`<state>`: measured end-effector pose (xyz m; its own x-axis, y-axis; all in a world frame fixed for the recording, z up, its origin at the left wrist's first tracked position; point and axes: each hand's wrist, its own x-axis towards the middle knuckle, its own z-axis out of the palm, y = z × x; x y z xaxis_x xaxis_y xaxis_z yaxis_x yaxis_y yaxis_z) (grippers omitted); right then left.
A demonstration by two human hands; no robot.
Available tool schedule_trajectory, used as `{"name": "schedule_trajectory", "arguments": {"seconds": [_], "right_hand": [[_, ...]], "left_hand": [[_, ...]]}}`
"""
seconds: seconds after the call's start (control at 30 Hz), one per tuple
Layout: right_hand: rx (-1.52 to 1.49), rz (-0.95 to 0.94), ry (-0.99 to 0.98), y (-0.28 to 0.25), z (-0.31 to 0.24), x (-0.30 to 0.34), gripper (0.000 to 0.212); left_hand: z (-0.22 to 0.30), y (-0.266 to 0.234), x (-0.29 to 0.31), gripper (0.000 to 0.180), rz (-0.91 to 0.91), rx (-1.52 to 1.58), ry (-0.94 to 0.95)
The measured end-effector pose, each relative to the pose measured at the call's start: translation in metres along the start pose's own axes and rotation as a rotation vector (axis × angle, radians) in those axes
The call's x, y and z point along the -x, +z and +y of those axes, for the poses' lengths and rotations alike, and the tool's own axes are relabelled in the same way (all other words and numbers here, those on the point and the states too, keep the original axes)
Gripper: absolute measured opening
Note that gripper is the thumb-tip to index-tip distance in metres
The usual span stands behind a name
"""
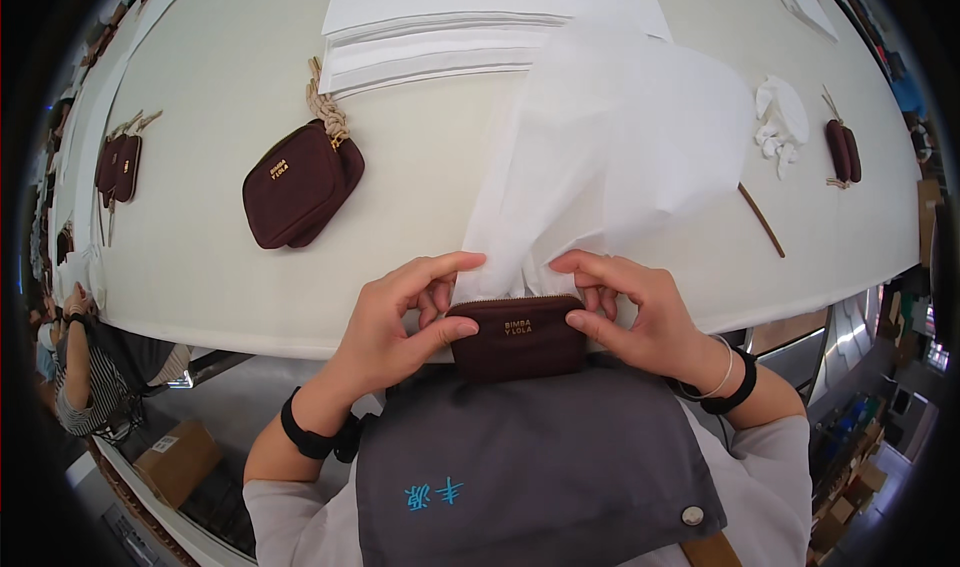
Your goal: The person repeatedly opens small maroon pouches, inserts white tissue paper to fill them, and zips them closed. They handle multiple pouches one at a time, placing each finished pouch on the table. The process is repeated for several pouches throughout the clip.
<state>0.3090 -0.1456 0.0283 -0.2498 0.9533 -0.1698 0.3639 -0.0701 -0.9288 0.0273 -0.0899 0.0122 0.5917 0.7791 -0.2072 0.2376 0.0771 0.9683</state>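
Between my hands, at the table's near edge, is a small dark maroon zip pouch [520, 352] with gold lettering on its front. A large sheet of thin white tissue paper [630, 137] runs down into the pouch's zipped top and spreads up over the table. My left hand [410, 307] pinches the pouch's left top corner, its forefinger on the paper. The right hand [630, 307] grips the opposite top corner the same way, thumb on the pouch front and forefinger at the paper. How far the paper reaches inside is hidden.
Two maroon pouches [300, 187] with a braided beige cord lie to the left. Stacked white paper [450, 52] sits at the back. Crumpled white paper [780, 117], a thin brown stick [762, 222] and more pouches [843, 152] lie right. A co-worker's arm [78, 347] shows far left.
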Motion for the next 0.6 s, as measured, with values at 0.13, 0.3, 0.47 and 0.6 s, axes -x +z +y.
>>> {"name": "schedule_trajectory", "arguments": {"seconds": [0.13,0.3,0.47,0.6], "right_hand": [[-0.082,-0.170,0.147,-0.007,0.004,-0.004,0.042],[0.110,-0.247,0.106,-0.013,0.008,-0.001,0.037],[-0.091,-0.271,0.248,-0.003,0.019,0.026,0.027],[-0.088,-0.017,0.011,0.011,0.025,0.029,0.025]], "left_hand": [[-0.003,0.000,0.001,0.046,-0.039,-0.020,-0.040],[0.011,0.001,0.002,0.033,-0.065,-0.117,-0.024],[0.007,0.008,0.002,0.026,-0.084,-0.280,0.016],[0.006,0.015,0.001,0.021,-0.042,-0.262,0.087]]}}
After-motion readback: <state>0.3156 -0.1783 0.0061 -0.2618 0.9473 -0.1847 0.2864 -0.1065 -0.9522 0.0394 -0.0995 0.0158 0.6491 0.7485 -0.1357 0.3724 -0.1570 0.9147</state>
